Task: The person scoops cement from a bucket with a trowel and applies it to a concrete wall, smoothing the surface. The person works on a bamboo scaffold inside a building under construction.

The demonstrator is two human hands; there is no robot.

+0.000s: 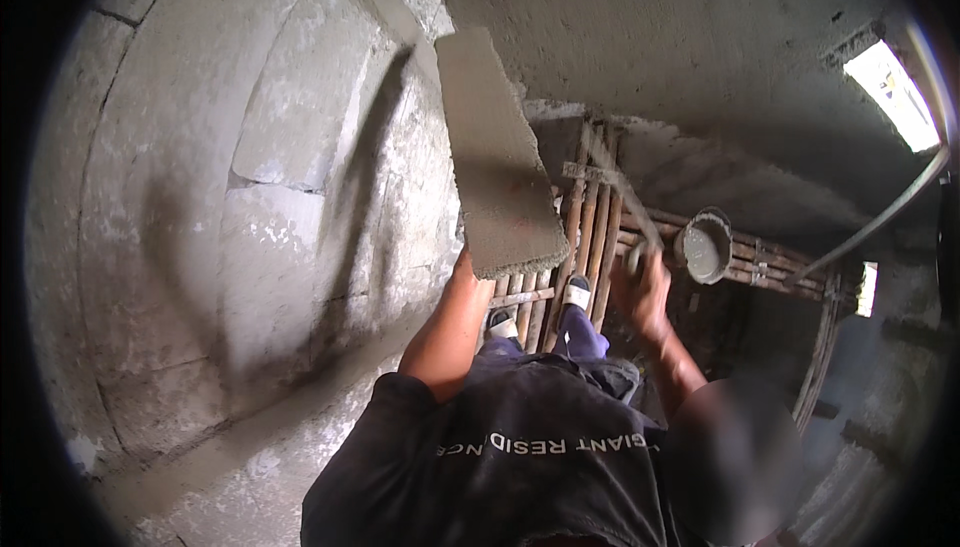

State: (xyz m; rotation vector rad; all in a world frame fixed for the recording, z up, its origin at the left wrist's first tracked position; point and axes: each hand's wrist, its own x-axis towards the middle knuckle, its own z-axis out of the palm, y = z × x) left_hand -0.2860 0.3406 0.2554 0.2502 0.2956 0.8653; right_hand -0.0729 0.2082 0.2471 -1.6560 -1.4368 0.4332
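Note:
A long wooden-looking board (500,157), wide at the near end and coated with grey mortar, is held up in front of me beside the left wall. My left hand (468,269) is at its near left corner; the fingers are mostly hidden behind the board, which appears to be in their grip. To the right, my right hand (645,285) is closed around the handle of a trowel (632,197). The trowel's narrow grey blade points forward, somewhat smeared by motion, and is apart from the board.
A bucket of wet grey mortar (706,247) stands right of my right hand on bamboo poles (770,265). My feet (578,293) rest on a bamboo scaffold (600,217). Patchy block wall (270,227) rises at left, plastered wall (680,37) ahead, with a bright opening (893,95).

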